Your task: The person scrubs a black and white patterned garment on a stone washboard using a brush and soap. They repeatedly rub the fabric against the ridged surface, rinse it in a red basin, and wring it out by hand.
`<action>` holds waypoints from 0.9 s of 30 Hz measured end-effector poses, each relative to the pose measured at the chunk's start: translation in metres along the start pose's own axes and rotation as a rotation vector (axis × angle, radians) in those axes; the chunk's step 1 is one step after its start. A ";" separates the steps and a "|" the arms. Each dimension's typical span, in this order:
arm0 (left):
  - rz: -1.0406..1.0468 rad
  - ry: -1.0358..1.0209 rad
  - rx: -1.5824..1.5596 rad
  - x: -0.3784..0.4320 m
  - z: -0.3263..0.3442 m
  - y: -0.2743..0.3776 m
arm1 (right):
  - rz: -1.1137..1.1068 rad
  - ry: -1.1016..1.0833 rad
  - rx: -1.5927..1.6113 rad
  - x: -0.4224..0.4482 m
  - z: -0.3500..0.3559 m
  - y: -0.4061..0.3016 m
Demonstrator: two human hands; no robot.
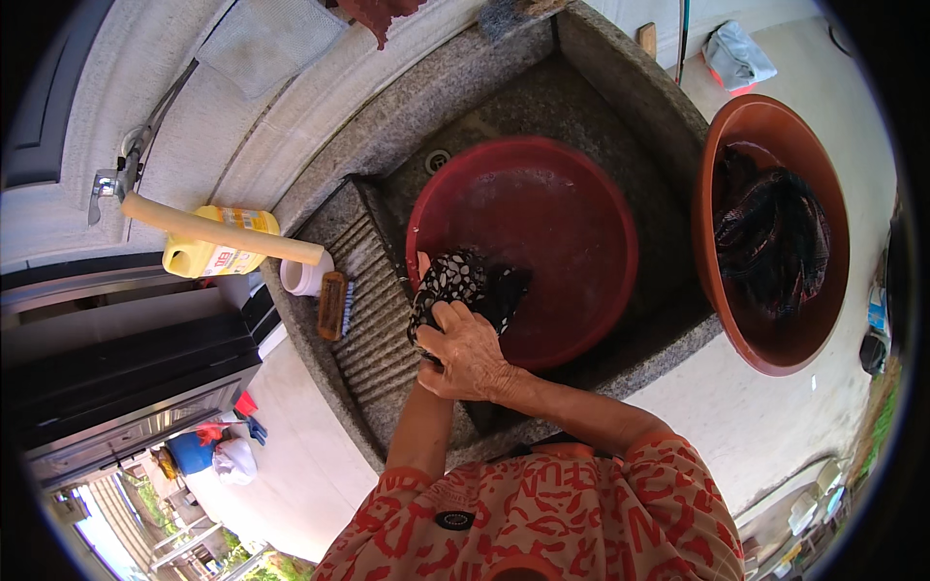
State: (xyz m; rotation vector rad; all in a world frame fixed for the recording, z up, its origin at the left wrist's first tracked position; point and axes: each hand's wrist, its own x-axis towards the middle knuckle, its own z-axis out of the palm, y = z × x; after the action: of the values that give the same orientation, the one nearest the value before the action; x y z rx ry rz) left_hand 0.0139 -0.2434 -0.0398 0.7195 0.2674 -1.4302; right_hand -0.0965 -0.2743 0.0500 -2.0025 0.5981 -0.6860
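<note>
My right hand (466, 352) has its fingers curled into a wet black cloth with a white spotted pattern (454, 279). Beneath it, my left hand (423, 264) is mostly covered by the cloth and the right hand; only a fingertip shows past the cloth's far side, so its grip is hidden. The bundle lies over the near left rim of a red plastic basin (574, 247), and its dark end (512, 287) dips into the water. The basin stands in a stone laundry sink (632, 123), beside the ribbed washboard (374, 312).
A scrub brush (333, 306) and white cup (296, 279) sit on the sink's left ledge. Behind them are a yellow detergent jug (247, 250) and a tap (107, 185) with a hose (218, 231). An orange-brown basin (774, 341) on the right holds dark wet clothing (777, 232).
</note>
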 end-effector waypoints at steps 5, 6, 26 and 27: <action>0.004 -0.213 -0.042 -0.023 0.022 -0.003 | -0.222 0.201 -0.102 0.003 0.013 0.008; 0.011 -0.214 -0.035 -0.025 0.020 -0.003 | -0.243 0.240 -0.066 0.010 0.020 0.014; -0.259 0.311 1.226 -0.046 0.013 0.001 | 0.661 0.150 -0.376 0.057 -0.089 0.227; -0.144 0.286 1.368 -0.030 -0.002 0.007 | 0.840 0.171 -0.283 0.051 -0.078 0.238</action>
State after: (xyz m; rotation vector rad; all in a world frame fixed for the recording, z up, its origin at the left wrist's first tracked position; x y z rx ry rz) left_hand 0.0168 -0.2187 -0.0221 2.0386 -0.5376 -1.5297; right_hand -0.1447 -0.4661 -0.1114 -1.7042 1.5835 -0.2537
